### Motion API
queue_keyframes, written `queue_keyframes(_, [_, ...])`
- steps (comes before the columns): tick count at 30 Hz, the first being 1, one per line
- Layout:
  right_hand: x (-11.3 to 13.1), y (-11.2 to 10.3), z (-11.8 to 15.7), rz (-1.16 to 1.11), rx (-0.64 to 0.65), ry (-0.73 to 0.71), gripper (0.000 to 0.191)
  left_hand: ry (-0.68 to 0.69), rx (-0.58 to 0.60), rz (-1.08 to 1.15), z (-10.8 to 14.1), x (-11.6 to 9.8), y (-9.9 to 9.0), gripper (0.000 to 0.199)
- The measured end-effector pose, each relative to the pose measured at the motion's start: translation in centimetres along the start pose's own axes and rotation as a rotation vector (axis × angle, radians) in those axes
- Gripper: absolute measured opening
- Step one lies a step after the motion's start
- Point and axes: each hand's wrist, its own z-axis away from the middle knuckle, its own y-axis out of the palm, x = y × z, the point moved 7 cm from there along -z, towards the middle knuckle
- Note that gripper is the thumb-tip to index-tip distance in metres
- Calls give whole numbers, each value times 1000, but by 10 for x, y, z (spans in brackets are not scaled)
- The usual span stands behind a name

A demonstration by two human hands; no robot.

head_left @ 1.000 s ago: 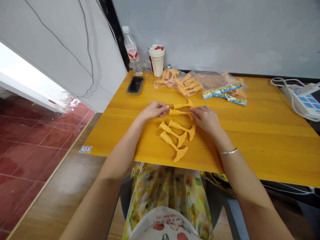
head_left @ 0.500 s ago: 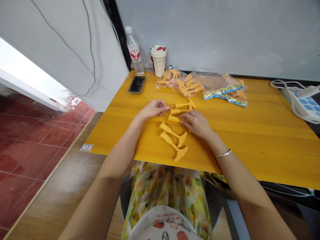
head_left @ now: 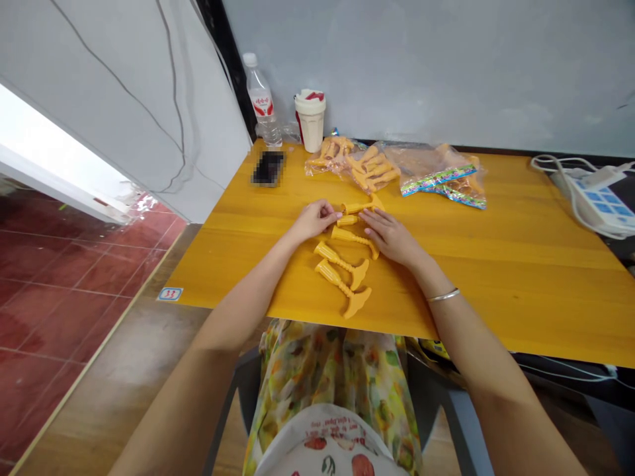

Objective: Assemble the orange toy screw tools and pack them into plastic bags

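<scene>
Several yellow plastic pieces, each with a ribbed tube, a twisted stem and a T-shaped handle, lie in a column on the table (head_left: 501, 264). My left hand (head_left: 315, 219) is loosely curled at the tube ends of the top piece (head_left: 354, 207) and the second piece (head_left: 347, 220), thumb stretched towards them. From the other side, my right hand (head_left: 394, 238) lies with fingers extended over the second piece's stem and handle, hiding them. Just below my right fingers is the third piece (head_left: 350, 235). Nearer me rest a fourth piece (head_left: 342, 260) and a fifth piece (head_left: 342, 284).
Behind the pieces lie clear bags (head_left: 372, 168) of similar yellow parts and a bag with a colourful strip (head_left: 439, 178). A water bottle (head_left: 262, 102), a lidded cup (head_left: 311, 122) and a blurred phone (head_left: 268, 167) stand or lie at back left. A power strip (head_left: 602, 201) with cables is at right.
My right hand has shifted from the third piece up to the second, uncovering the third piece's stem and handle. My left hand has edged right, towards the tube ends.
</scene>
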Motion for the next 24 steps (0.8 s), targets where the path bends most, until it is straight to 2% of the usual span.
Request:
queue_keyframes(5, [0, 11, 0, 23, 65, 78, 52, -18, 30, 7, -5, 6, 5, 24])
queue_keyframes(9, [-1, 13, 1, 15, 69, 107, 51, -12, -4, -5, -6, 5, 8, 24])
queue_keyframes(12, [2, 4, 1, -19, 17, 77, 51, 9, -18, -14, -4, 2, 5, 25])
queue_keyframes(14, [4, -11, 1, -42, -80, 56, 48, 0, 3, -1, 0, -1, 0, 28])
queue_keyframes(16, [3, -28, 2, -51, -167, 68, 40, -33, 101, 9, 5, -4, -4, 33])
queue_keyframes(18, [1, -36, 2, -57, -158, 86, 32, -71, 256, 7, 11, -6, -5, 36])
queue_keyframes(21, [4, -30, 3, -66, 10, 49, 26, -95, 444, -55, 19, -9, -4, 36])
queue_keyframes(24, [6, -19, 5, -12, 125, 48, 25, -68, 492, -170, 20, -10, -1, 34])
